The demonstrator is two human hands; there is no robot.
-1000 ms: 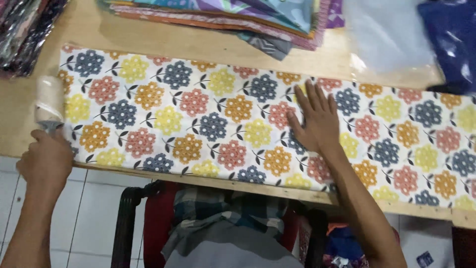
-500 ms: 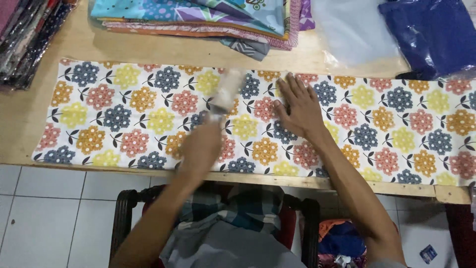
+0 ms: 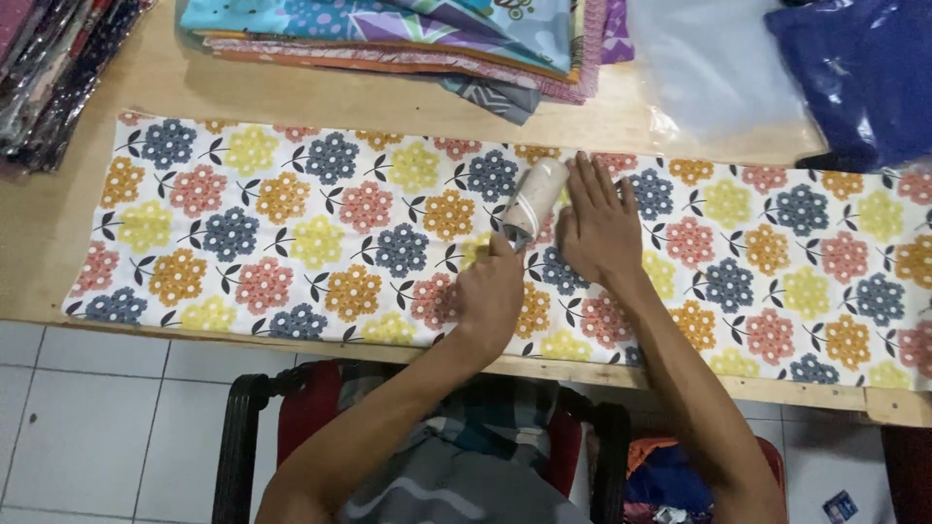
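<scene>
A long folded strip of white cloth printed with grey, yellow, orange and pink flowers (image 3: 291,233) lies flat along the wooden table (image 3: 320,102). My left hand (image 3: 490,296) grips the handle of a white lint roller (image 3: 534,199), whose roll rests on the cloth near its middle. My right hand (image 3: 597,228) lies flat on the cloth just right of the roller, fingers spread and pointing away from me, pressing the fabric down.
A stack of folded patterned cloths (image 3: 417,39) sits at the table's far edge. Clear plastic bags (image 3: 714,63) and a bagged dark blue cloth (image 3: 859,68) lie far right. More wrapped fabrics (image 3: 49,68) are stacked far left. A dark chair frame (image 3: 248,427) stands below the table edge.
My left hand has carried the lint roller from the cloth's left end to its middle, next to my right hand. The right hand has stayed pressed on the cloth.
</scene>
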